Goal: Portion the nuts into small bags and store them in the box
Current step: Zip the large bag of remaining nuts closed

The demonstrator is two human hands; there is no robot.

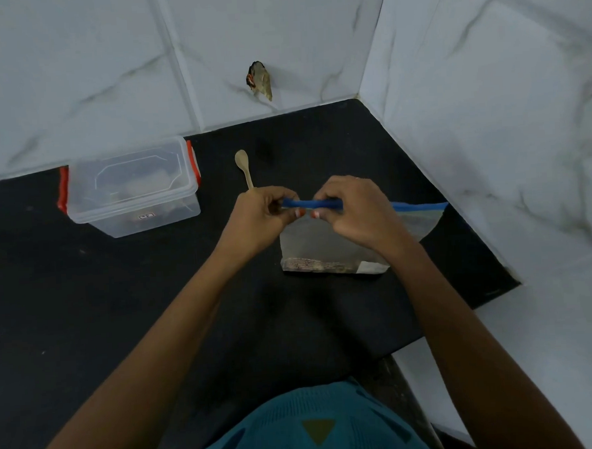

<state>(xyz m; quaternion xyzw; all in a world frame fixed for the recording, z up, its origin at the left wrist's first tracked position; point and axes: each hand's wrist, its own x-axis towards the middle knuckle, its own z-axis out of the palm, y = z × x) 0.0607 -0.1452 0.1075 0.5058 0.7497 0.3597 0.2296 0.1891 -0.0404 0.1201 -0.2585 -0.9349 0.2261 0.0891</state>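
Black counter [120, 302]: lidded clear box [131, 188]; both hands [263, 214] [354, 214] pinch blue-zipped bag [323, 247].

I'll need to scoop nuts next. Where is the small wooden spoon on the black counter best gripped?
Probably take the small wooden spoon by its handle's near end, from your side with the left hand. It lies flat, its handle pointing toward you and ending just behind that hand, and its bowl toward the tiled wall.

Seeing a matt black counter [121, 319], glossy marbled wall tiles [73, 64], a smooth clear plastic box [131, 188], a pale wooden spoon [242, 162], a thin clear plastic bag [323, 243], a teal knit shirt [315, 429].
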